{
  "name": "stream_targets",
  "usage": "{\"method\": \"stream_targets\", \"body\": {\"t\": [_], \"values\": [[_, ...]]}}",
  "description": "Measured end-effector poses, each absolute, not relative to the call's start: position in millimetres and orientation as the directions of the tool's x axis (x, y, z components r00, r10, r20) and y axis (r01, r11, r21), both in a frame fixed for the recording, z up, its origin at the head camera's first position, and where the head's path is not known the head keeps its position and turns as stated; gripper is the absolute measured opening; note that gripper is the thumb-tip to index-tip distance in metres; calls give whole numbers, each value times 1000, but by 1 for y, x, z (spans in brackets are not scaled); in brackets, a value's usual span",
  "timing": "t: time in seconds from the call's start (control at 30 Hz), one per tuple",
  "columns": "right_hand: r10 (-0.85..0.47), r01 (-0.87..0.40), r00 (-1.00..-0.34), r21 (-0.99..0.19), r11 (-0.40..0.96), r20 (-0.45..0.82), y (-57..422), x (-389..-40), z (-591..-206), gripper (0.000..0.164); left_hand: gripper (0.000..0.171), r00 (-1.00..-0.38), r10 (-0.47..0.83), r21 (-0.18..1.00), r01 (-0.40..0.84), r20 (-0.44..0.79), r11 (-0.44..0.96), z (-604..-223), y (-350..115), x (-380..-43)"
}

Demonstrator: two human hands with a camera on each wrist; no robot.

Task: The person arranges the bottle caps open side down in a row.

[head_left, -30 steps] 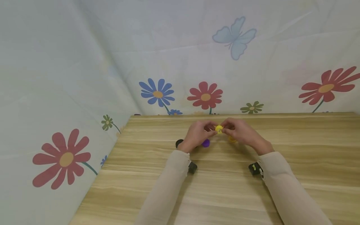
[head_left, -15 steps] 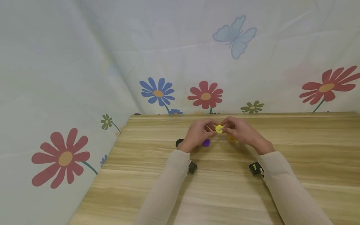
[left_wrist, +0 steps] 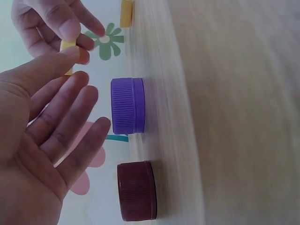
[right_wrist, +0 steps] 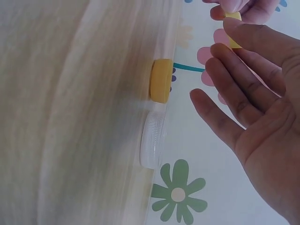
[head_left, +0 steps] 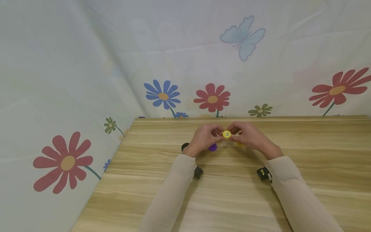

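Observation:
Between my hands, above the table, is a yellow bottle cap [head_left: 227, 134] with a small print on its face. My left hand [head_left: 204, 138] pinches its left side between thumb and fingertips. From the other side, my right hand [head_left: 247, 135] pinches it the same way. In both wrist views the cap shows edge-on, partly covered by fingers, while the remaining fingers spread loosely. Beneath my left hand a ribbed purple cap [left_wrist: 127, 106] stands on the table, beside a dark maroon cap [left_wrist: 137, 191]. Near my right hand lie an orange-yellow cap [right_wrist: 161, 80] and a whitish cap [right_wrist: 152, 139].
A black round thing [head_left: 185, 147] shows partly behind my left wrist. The wood-grain table [head_left: 226, 199] ends at the back against a white cloth [head_left: 185, 58] printed with flowers and a butterfly. Another cloth side hangs at the left edge.
The yellow cap has turned, so its printed face now shows more fully toward the head camera. It has shifted very slightly right. Both hands keep their places around it.

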State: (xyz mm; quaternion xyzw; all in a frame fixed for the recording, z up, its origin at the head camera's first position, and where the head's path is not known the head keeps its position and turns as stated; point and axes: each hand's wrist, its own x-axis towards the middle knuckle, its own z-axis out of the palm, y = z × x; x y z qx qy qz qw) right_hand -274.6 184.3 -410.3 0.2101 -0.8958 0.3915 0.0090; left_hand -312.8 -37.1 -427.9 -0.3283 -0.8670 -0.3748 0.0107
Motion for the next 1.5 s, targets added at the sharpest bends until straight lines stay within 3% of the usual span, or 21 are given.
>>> {"method": "stream_targets", "body": {"t": [0.6,1.5], "values": [[-417,-399,-898,-650,647,137,176,-278,-420,21,19,-791,596,644,527,134,554,-429,-39,-312],[-493,-472,-861,-551,688,123,170,-278,-424,18,21,-794,607,454,556,40,697,-424,-30,-304]]}}
